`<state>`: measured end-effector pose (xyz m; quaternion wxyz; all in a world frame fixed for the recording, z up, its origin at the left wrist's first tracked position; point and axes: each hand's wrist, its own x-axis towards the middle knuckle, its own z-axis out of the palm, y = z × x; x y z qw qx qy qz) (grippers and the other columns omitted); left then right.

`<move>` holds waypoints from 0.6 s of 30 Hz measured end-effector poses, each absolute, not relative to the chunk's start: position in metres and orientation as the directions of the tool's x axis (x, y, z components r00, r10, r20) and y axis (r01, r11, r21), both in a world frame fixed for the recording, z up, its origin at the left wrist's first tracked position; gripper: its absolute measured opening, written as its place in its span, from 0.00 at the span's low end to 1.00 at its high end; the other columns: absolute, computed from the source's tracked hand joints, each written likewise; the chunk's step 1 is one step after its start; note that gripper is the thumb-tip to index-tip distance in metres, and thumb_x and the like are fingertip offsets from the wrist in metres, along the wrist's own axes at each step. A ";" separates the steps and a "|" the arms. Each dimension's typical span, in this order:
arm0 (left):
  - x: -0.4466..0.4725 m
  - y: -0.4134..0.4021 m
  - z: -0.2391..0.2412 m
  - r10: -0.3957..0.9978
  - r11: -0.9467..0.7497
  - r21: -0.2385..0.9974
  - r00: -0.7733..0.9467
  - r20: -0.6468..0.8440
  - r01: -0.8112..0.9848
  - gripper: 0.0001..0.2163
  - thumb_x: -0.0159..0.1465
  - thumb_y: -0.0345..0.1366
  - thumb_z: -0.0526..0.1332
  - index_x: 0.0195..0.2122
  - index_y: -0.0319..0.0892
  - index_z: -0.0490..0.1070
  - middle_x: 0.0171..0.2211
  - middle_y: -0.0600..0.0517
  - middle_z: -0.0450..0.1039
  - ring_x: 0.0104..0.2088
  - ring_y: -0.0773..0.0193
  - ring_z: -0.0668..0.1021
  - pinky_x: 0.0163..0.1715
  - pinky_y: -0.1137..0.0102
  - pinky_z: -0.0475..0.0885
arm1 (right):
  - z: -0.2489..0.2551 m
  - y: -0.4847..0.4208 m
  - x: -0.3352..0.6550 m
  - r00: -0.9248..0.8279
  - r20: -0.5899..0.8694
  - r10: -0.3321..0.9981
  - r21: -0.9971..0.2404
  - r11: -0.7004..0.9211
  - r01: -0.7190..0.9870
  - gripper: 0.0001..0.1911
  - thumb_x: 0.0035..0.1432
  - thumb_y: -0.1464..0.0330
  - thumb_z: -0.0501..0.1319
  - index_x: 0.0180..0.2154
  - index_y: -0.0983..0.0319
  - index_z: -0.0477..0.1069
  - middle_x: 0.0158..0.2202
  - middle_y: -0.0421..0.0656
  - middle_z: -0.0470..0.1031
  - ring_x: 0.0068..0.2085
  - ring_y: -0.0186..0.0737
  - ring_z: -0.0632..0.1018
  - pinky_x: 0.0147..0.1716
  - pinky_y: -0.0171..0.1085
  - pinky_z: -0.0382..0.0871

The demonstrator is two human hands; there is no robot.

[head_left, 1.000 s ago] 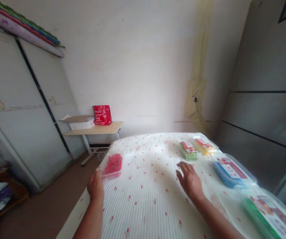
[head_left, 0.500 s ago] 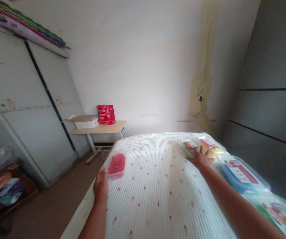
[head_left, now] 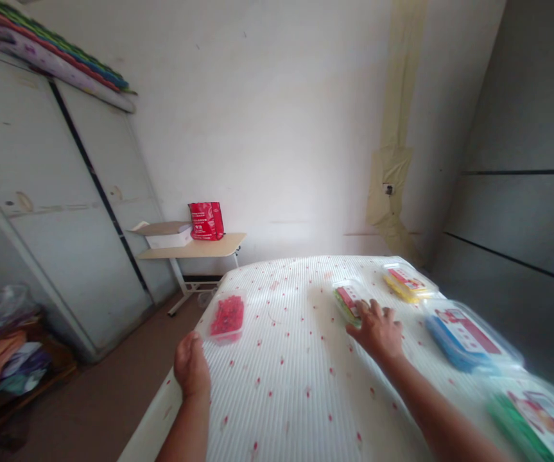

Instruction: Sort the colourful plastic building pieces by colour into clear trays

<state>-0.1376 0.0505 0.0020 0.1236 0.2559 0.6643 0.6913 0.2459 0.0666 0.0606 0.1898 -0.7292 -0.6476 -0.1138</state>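
My right hand [head_left: 377,328] lies on a small clear box of green pieces [head_left: 345,300] with a red-and-white label, gripping its near end on the white spotted bedsheet [head_left: 286,359]. My left hand [head_left: 191,371] rests curled at the bed's left edge, just short of an open clear tray of red pieces [head_left: 227,316]. It holds nothing that I can see. A yellow box [head_left: 404,283] sits beyond my right hand.
A blue box [head_left: 464,333] and a larger green box [head_left: 531,417] lie along the bed's right side by a grey wall. A small side table [head_left: 194,247] with a red bag [head_left: 206,220] stands past the bed. Wardrobe doors [head_left: 55,224] on the left.
My right hand reached out to the green box beside the yellow one and has drawn it back toward me and leftward. My left hand slid a little back from the red tray.
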 end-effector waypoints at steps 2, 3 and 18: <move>-0.131 0.042 0.003 0.495 -0.059 0.978 -0.844 0.205 0.202 0.17 0.53 0.47 0.54 0.38 0.40 0.67 0.33 0.50 0.71 0.38 0.56 0.74 0.41 0.61 0.69 | 0.059 0.050 0.231 0.059 0.435 0.898 -0.094 -0.020 0.995 0.26 0.49 0.57 0.57 0.50 0.56 0.66 0.49 0.51 0.67 0.45 0.56 0.68 0.34 0.48 0.64; -0.127 0.036 0.004 0.495 -0.042 0.974 -0.843 0.213 0.221 0.15 0.52 0.47 0.55 0.35 0.41 0.67 0.32 0.51 0.70 0.37 0.57 0.74 0.41 0.61 0.68 | 0.058 0.042 0.224 0.020 0.442 0.897 -0.081 0.018 0.997 0.26 0.49 0.57 0.58 0.51 0.55 0.66 0.50 0.50 0.67 0.45 0.56 0.68 0.34 0.47 0.64; -0.084 -0.036 0.029 0.898 -0.043 0.966 -0.414 0.150 0.256 0.17 0.51 0.51 0.59 0.21 0.40 0.70 0.21 0.53 0.69 0.26 0.62 0.72 0.29 0.71 0.67 | 0.048 -0.048 0.118 -0.391 0.276 0.878 -0.305 0.466 0.831 0.43 0.38 0.52 0.65 0.57 0.53 0.59 0.59 0.51 0.60 0.54 0.67 0.61 0.45 0.61 0.59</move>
